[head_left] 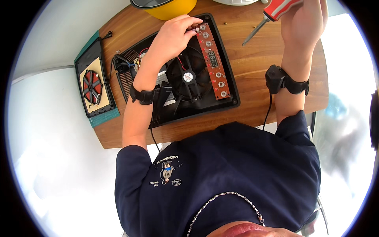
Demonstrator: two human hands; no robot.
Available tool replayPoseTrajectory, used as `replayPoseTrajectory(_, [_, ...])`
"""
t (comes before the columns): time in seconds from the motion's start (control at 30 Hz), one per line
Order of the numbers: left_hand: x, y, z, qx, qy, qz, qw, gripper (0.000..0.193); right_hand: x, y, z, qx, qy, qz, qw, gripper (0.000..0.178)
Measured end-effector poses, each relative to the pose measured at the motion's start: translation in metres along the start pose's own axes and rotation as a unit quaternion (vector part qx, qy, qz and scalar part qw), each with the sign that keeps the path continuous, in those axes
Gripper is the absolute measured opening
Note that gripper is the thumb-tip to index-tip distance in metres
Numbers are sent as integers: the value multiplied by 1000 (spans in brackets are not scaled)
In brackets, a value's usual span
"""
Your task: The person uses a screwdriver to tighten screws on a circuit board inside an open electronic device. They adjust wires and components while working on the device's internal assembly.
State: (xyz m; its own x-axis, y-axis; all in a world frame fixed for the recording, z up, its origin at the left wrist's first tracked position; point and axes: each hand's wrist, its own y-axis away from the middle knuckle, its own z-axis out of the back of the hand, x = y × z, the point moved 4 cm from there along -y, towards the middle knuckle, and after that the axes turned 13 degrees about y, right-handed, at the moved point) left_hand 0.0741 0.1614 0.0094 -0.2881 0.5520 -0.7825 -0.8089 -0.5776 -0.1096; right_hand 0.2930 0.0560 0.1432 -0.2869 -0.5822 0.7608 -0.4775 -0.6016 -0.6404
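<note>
My left hand [175,36] reaches over an open black induction cooker housing [233,89]. Its thumb and fingers close on the far end of a long red circuit board [216,81], which has round buttons and a small digit display. Whether the fingers pinch the board itself or a plug on it is hard to see. Below the board's left side sits a black cooling fan [188,77] with a thin red wire. My right hand [303,24], raised to the right, grips a screwdriver [276,10] with a red and grey handle; its metal tip points down-left, apart from the housing.
At the left, a panel with a red and black coil [92,87] lies on a green mat [103,118]. A yellow container [169,10] stands at the far edge of the wooden table [252,67]. Small screws lie right of the housing. Cables run from both wrist straps.
</note>
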Motion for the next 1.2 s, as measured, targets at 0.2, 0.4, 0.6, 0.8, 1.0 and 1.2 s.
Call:
replayPoseTrajectory(0.2, [-3,0,4,-36,64,-9,997,32,-2,-1,7,9,-27,-6,1000,46])
replayPoseTrajectory(0.4, [-3,1,4,-6,7,-8,1000,29,-12,-3,11,8,17,31,999,45])
replayPoseTrajectory(0.6, [-4,4,8,15,-47,-2,999,27,-6,-1,10,22,-12,-23,999,44])
replayPoseTrajectory(0.8, [-3,6,7,8,-42,-16,999,25,-12,-3,8,4,53,-52,997,43])
replayPoseTrajectory(1.0, [-4,6,6,-14,-43,-62,997,25,-5,1,4,26,-4,-34,999,43])
replayPoseTrajectory(1.2, [-2,7,6,-8,-38,-51,998,25,-7,2,1,31,10,-11,999,43])
